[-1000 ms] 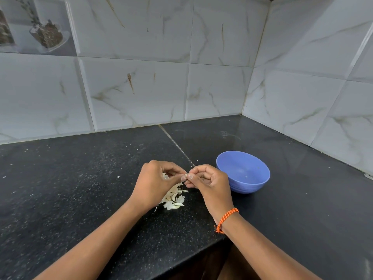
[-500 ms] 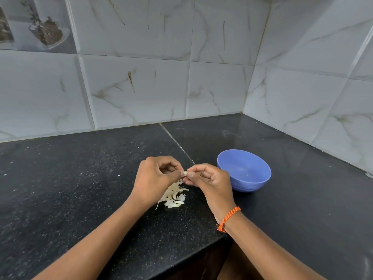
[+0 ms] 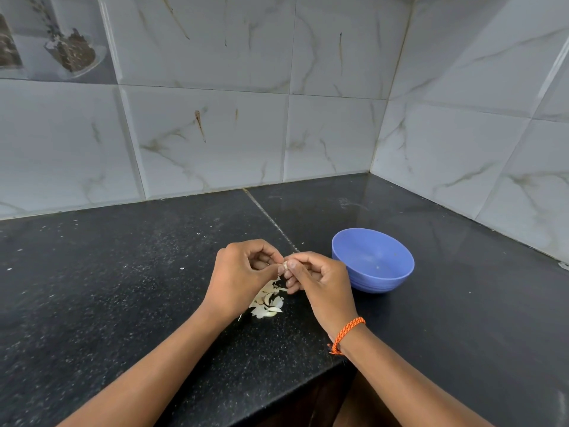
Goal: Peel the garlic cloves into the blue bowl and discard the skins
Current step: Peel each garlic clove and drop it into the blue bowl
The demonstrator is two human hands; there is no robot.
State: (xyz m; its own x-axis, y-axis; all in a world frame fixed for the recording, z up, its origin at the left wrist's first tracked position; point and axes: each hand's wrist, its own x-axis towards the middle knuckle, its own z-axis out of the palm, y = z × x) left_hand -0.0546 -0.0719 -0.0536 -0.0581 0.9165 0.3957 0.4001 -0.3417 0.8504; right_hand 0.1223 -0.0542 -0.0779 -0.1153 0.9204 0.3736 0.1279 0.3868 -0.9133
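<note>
A small garlic clove [image 3: 285, 265] is pinched between the fingertips of the left hand [image 3: 238, 278] and the right hand [image 3: 320, 280], both curled round it above the black worktop [image 3: 107, 288]. Pale garlic skins [image 3: 267, 303] are piled just beneath the hands. The blue bowl [image 3: 372, 260] is set just right of them.

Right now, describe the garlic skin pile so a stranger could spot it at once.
Start at the black countertop that runs into the tiled corner. Left of the blue bowl, under the person's left hand and right hand, lies the skin pile. It is the only heap of pale, papery curls on the dark stone.
</note>
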